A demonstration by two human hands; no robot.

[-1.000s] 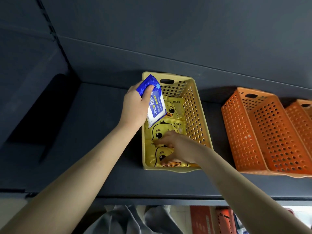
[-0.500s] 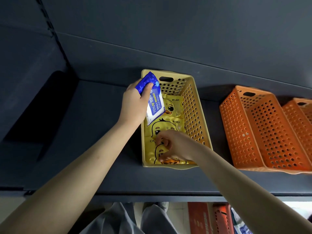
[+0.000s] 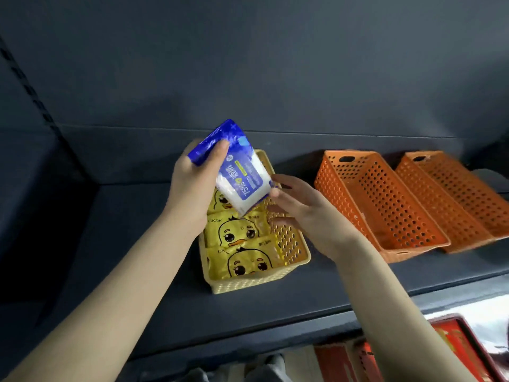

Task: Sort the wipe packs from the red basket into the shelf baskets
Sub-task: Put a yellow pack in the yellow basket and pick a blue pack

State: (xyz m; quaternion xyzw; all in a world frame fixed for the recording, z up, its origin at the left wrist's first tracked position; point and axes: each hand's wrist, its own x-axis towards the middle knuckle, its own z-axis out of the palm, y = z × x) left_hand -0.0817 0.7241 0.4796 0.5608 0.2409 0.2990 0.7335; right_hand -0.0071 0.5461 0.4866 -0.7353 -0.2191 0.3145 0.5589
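My left hand [image 3: 192, 186] grips a blue and white wipe pack [image 3: 239, 175] by its upper end, holding it tilted above the yellow shelf basket [image 3: 292, 244]. Yellow duck-print wipe packs [image 3: 237, 235] lie stacked in a row inside that basket. My right hand [image 3: 300, 208] is raised over the basket's right wall, fingers spread and relaxed, its fingertips at the lower right corner of the blue pack. Whether they touch it is unclear. The red basket [image 3: 465, 343] shows partly at the bottom right, below the shelf.
Two orange perforated baskets [image 3: 382, 199] [image 3: 454, 194] stand to the right of the yellow one on the dark shelf [image 3: 275, 307]. The nearer orange basket looks bare inside. A dark back wall rises behind. The shelf's front edge runs across the lower frame.
My right hand has lifted out of the yellow basket, leaving a duck pack there, and risen to the blue pack. My left hand has raised the blue pack. The view has shifted left.
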